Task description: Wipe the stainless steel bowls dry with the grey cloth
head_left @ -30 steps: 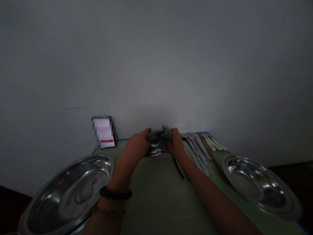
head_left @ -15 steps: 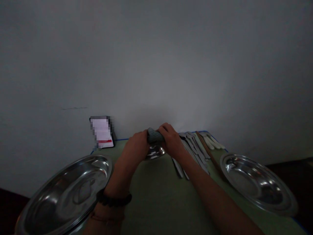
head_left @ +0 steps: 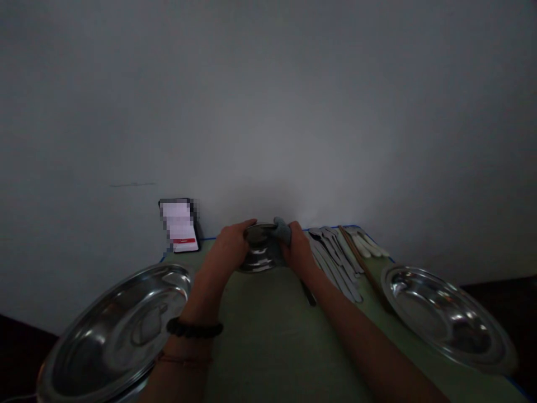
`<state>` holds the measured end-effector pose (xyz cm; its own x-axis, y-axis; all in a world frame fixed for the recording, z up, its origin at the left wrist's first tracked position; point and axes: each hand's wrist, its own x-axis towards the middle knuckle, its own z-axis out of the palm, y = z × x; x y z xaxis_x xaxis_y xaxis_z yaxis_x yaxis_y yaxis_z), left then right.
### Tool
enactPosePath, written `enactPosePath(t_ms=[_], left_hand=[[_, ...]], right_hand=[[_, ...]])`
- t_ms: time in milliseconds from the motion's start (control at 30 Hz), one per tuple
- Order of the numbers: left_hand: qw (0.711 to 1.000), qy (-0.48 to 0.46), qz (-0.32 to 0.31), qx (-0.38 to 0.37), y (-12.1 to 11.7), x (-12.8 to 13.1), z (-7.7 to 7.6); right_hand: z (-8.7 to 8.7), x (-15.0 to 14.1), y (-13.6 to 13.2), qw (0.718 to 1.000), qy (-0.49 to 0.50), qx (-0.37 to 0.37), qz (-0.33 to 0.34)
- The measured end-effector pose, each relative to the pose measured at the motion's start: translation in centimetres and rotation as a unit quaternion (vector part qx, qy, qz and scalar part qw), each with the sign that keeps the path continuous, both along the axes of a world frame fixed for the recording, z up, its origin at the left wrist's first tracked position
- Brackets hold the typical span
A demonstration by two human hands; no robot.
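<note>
A small shiny metal bowl (head_left: 258,258) is between my hands, low over the far middle of the table. My left hand (head_left: 230,246) is closed on the bowl's left side, thumb and fingers at the rim. In my right hand (head_left: 298,249) a grey-green cloth (head_left: 282,230) is bunched against the bowl's right rim, with part of it behind or along the wall. Just right of that hand lie several metal spoons and other cutlery (head_left: 335,263), partly covered by my right forearm.
A large metal basin (head_left: 90,336) stands at the left, another metal basin (head_left: 451,322) at the right. Chopsticks (head_left: 356,254) and white-handled cutlery (head_left: 369,246) lie back right. A phone (head_left: 180,226) leans on the wall (head_left: 268,123) behind the green table (head_left: 272,347).
The cloth has moved from over the bowl's top to its right rim, uncovering the opening. My hands have spread slightly apart, and the view has shifted a little.
</note>
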<state>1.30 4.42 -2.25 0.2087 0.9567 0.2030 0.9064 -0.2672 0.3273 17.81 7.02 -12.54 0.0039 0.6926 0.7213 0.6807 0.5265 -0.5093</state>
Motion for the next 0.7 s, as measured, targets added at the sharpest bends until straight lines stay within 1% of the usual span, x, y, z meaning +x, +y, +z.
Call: enactPosePath(t_ms=[100,200,333,433,500,600,700], left_hand=[[1.0,-0.002,-0.005,0.002,0.0,0.0,-0.1],[1.0,-0.002,-0.015,0.009,-0.1,0.2,0.0],[0.999,0.036,0.009,0.03,-0.6,0.7,0.6],[0.998,0.053,-0.009,0.027,-1.0,1.3,0.8],[0.998,0.062,-0.01,0.019,-1.1,1.6,0.7],[0.997,0.077,0.008,0.003,-1.2,1.8,0.6],[0.996,0.083,0.012,-0.01,-1.1,1.9,0.5]], right_hand=[[0.2,0.8,0.3,1.0,-0.011,-0.005,0.003],[1.5,1.7,0.2,1.0,-0.022,0.001,0.005],[3.5,1.9,-0.3,0.996,-0.062,0.058,0.007],[4.2,1.2,-0.7,0.99,-0.099,0.099,0.03],[4.3,0.8,-0.8,0.99,-0.074,0.115,0.027],[4.4,0.5,-0.9,0.989,-0.015,0.145,0.013],[4.5,0.5,-1.1,0.984,-0.015,0.179,0.008]])
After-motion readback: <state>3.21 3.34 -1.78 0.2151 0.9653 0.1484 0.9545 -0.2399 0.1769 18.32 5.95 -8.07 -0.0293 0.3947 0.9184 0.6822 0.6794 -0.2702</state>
